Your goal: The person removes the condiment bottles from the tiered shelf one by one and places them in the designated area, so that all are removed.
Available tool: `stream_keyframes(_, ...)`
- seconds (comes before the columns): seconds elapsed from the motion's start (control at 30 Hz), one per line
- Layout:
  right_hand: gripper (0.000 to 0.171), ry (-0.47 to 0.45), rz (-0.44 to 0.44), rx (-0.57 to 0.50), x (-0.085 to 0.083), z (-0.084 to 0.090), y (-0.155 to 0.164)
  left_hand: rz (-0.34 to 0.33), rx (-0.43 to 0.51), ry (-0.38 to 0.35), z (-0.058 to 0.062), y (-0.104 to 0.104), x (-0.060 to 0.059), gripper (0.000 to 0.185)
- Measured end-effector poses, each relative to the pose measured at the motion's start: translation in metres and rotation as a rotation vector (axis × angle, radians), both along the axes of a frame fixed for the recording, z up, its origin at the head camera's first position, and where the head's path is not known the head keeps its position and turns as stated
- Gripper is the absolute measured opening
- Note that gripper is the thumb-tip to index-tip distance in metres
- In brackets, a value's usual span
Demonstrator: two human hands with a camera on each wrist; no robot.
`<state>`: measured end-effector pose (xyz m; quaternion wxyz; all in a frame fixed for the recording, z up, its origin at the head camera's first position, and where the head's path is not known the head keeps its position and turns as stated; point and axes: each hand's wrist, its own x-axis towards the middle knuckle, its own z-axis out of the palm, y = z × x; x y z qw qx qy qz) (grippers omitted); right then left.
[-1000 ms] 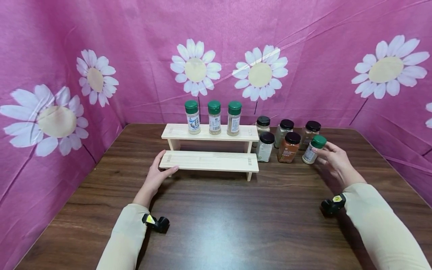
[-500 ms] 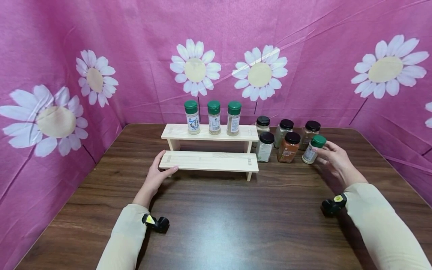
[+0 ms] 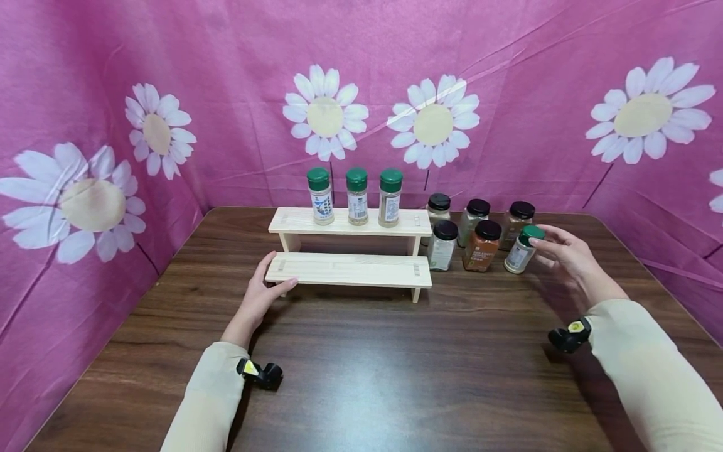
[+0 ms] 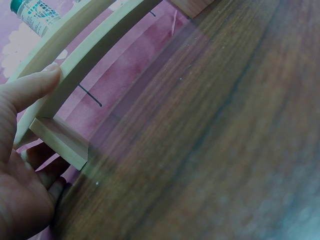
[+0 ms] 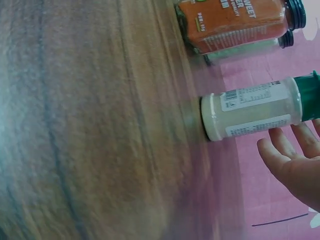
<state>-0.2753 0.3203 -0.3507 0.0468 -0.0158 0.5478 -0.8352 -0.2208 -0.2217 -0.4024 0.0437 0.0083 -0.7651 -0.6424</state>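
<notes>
In the head view my left hand (image 3: 261,295) holds the left end of a two-step wooden rack (image 3: 350,270), thumb over the lower step's front edge. The left wrist view shows its fingers behind the rack's end leg (image 4: 62,142). My right hand (image 3: 570,260) is at the right side of a green-capped spice jar (image 3: 519,255) that stands upright on the table. In the right wrist view its loosely bent fingers (image 5: 280,145) are beside the cap, with the thumb out of view. More green-capped jars (image 3: 358,204) stand on the upper step.
Black-lidded spice jars stand in two rows right of the rack, including one with orange-red contents (image 3: 482,248) and a pale one (image 3: 442,248). The brown wooden table (image 3: 361,370) backs onto a pink cloth (image 3: 237,125) with white daisies.
My right hand has loosened from the jar and shifted slightly right and up beside its cap. The jar stays in place. My left hand keeps its hold on the rack.
</notes>
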Motion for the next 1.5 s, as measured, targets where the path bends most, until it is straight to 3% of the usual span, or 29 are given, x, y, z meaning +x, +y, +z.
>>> stream_keyframes(0.47, 0.028, 0.083, 0.016, 0.182, -0.001, 0.029, 0.003, 0.013, -0.008, -0.003, -0.001, -0.001, 0.000, 0.079)
stream_keyframes(0.93, 0.027, 0.112, 0.009, 0.158, -0.010, 0.059, -0.003, 0.003, 0.003, 0.001, 0.000, 0.000, 0.000, 0.078)
stream_keyframes(1.5, 0.026, 0.148, 0.043, 0.161, -0.018, 0.077, -0.034, 0.006, -0.014, 0.011, 0.001, 0.001, -0.001, 0.079)
